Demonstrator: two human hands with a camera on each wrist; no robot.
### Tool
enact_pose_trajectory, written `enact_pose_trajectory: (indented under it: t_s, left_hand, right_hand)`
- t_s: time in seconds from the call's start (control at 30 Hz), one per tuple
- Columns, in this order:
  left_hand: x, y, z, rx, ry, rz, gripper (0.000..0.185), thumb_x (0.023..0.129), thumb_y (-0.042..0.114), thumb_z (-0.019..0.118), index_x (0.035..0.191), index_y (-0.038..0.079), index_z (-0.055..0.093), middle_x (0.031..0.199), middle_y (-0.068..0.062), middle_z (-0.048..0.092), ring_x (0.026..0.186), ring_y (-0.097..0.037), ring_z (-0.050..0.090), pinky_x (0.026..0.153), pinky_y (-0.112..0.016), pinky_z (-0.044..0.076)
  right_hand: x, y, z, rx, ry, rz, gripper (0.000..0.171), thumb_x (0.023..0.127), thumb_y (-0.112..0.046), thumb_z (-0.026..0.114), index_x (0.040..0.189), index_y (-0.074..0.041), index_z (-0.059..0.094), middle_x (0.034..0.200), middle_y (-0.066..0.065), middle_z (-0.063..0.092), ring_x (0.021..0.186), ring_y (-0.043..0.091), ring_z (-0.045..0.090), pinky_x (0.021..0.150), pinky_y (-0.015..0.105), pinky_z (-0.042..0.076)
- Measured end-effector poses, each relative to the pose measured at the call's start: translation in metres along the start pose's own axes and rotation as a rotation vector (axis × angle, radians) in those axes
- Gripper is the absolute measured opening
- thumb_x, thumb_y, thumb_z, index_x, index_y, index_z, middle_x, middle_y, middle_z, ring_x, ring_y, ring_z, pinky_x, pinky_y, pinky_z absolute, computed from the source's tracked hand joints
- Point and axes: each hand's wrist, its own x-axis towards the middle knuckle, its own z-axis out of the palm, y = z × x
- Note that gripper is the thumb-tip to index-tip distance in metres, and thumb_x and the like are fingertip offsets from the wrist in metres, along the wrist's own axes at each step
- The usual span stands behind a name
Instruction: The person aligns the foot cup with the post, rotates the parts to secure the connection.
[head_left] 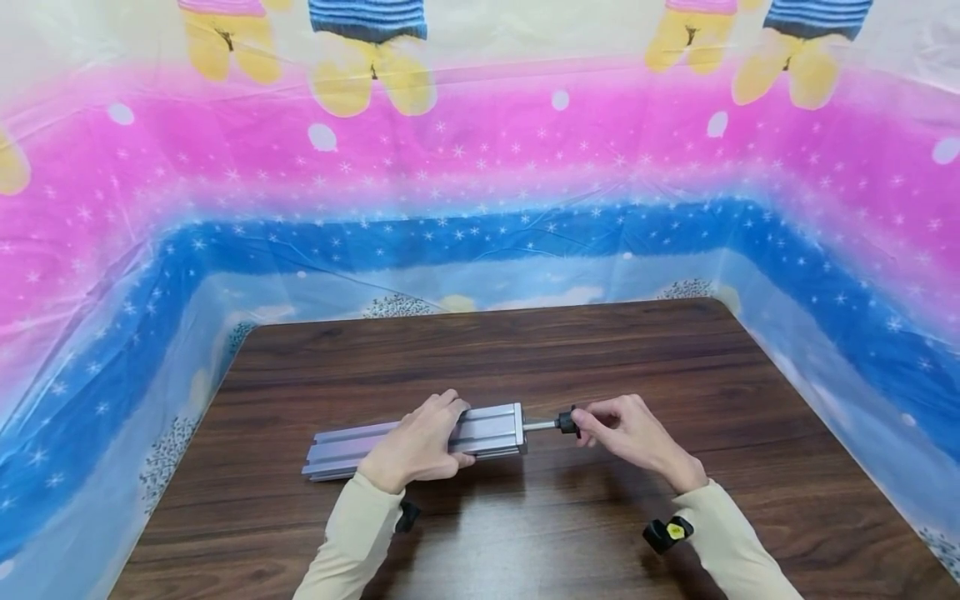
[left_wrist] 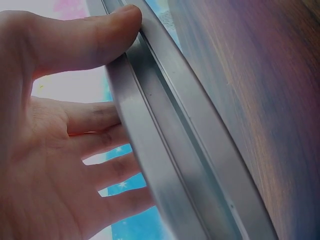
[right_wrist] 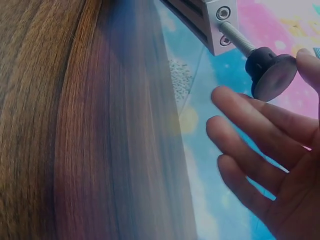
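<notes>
Head view: left hand [head_left: 416,446] grips the grey grooved aluminium bar [head_left: 341,450] lying at lower centre on the dark wooden surface [head_left: 525,350]; right hand [head_left: 630,433] pinches the black round knob [head_left: 567,422] on the bar's threaded rod. Left wrist view: fingers [left_wrist: 100,117] and thumb wrap the bar [left_wrist: 170,145]. Right wrist view: knob [right_wrist: 270,72], upper right, touches a fingertip; other fingers [right_wrist: 250,115] spread open.

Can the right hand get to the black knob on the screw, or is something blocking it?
Probably yes: the right hand is already at the black knob, fingertips touching it, and nothing lies between them.

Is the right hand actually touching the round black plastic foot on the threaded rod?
Touching. In the right wrist view a fingertip rests against the rim of the black foot; the head view shows the right hand pinching it.
</notes>
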Motion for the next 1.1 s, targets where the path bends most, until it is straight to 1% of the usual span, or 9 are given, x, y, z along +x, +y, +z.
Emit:
enact_pose_trajectory:
  t_s: [0.07,0.13,0.23,0.3,0.4,0.53,0.7,0.9,1.1]
  left_hand:
    - [-0.0003,-0.0001,0.0001,-0.001,0.003,0.002,0.051,0.079,0.022,0.082,0.119,-0.005,0.063,0.105,-0.01,0.059,0.09,-0.025,0.055,0.08,-0.042,0.05]
    - [-0.0002,-0.0001,0.0,-0.003,0.002,0.0,0.051,0.079,0.022,0.082,0.119,-0.004,0.063,0.104,-0.01,0.059,0.09,-0.024,0.055,0.08,-0.042,0.05]
    - [0.0006,-0.0001,-0.0002,-0.007,0.0,-0.008,0.052,0.08,0.023,0.082,0.119,-0.004,0.063,0.105,-0.01,0.059,0.091,-0.025,0.055,0.08,-0.042,0.05]
    - [0.0011,-0.0002,-0.0004,-0.008,-0.003,-0.012,0.052,0.079,0.023,0.082,0.119,-0.004,0.063,0.105,-0.01,0.059,0.092,-0.025,0.055,0.08,-0.042,0.05]
    - [0.0016,-0.0004,-0.0007,-0.005,-0.003,-0.014,0.052,0.079,0.023,0.082,0.119,-0.004,0.063,0.105,-0.01,0.059,0.093,-0.025,0.056,0.081,-0.042,0.05]
    - [0.0018,-0.0009,-0.0012,-0.001,0.006,-0.003,0.053,0.078,0.024,0.083,0.118,-0.004,0.063,0.104,-0.01,0.059,0.091,-0.025,0.056,0.082,-0.042,0.05]
    - [0.0015,-0.001,-0.0019,0.008,0.018,0.0,0.053,0.077,0.025,0.084,0.117,-0.004,0.064,0.103,-0.009,0.059,0.091,-0.025,0.056,0.082,-0.042,0.05]
    - [0.0021,-0.0013,-0.0012,0.004,0.0,-0.014,0.054,0.079,0.026,0.083,0.119,-0.004,0.063,0.105,-0.01,0.059,0.094,-0.027,0.056,0.085,-0.043,0.051]
    - [0.0026,-0.0017,-0.0005,0.008,0.007,-0.009,0.054,0.078,0.026,0.084,0.118,-0.004,0.064,0.104,-0.009,0.059,0.093,-0.026,0.056,0.083,-0.042,0.051]
  right_hand:
    - [-0.0012,0.0006,-0.0016,-0.009,-0.023,0.008,0.031,0.104,-0.032,0.057,0.103,-0.009,0.077,0.084,-0.001,0.076,0.076,0.018,0.072,0.066,0.024,0.052]
    - [-0.0031,0.0013,-0.0034,-0.004,-0.033,-0.005,0.03,0.101,-0.031,0.063,0.118,-0.009,0.072,0.094,-0.001,0.075,0.082,0.014,0.071,0.07,0.027,0.055]
    - [-0.0062,0.0031,-0.0051,0.005,-0.017,-0.072,0.049,0.093,-0.028,0.074,0.137,-0.013,0.061,0.106,-0.005,0.072,0.088,0.008,0.069,0.075,0.034,0.058]
    - [-0.0073,0.0043,-0.0051,0.013,0.003,-0.125,0.056,0.089,-0.026,0.079,0.14,-0.014,0.059,0.106,-0.006,0.072,0.087,0.007,0.068,0.075,0.038,0.059]
    - [-0.0069,0.0058,-0.0042,0.006,0.033,-0.181,0.053,0.088,-0.022,0.081,0.137,-0.014,0.062,0.105,-0.008,0.072,0.084,0.006,0.068,0.075,0.038,0.059]
    - [-0.0043,0.0056,-0.0043,-0.009,0.049,-0.188,0.045,0.088,-0.02,0.08,0.13,-0.016,0.067,0.101,-0.008,0.072,0.083,0.005,0.068,0.076,0.037,0.059]
    - [-0.0021,0.0046,-0.0052,-0.024,0.049,-0.152,0.035,0.089,-0.021,0.079,0.122,-0.013,0.071,0.099,-0.005,0.074,0.082,0.005,0.067,0.075,0.037,0.059]
    - [-0.0019,0.0039,-0.0049,-0.04,0.03,-0.092,0.021,0.092,-0.025,0.075,0.111,-0.015,0.075,0.094,-0.009,0.074,0.082,0.003,0.066,0.075,0.033,0.057]
    - [-0.0006,0.0055,-0.004,-0.032,0.017,-0.067,0.018,0.095,-0.028,0.071,0.108,-0.016,0.077,0.094,-0.008,0.076,0.083,0.005,0.069,0.074,0.03,0.057]
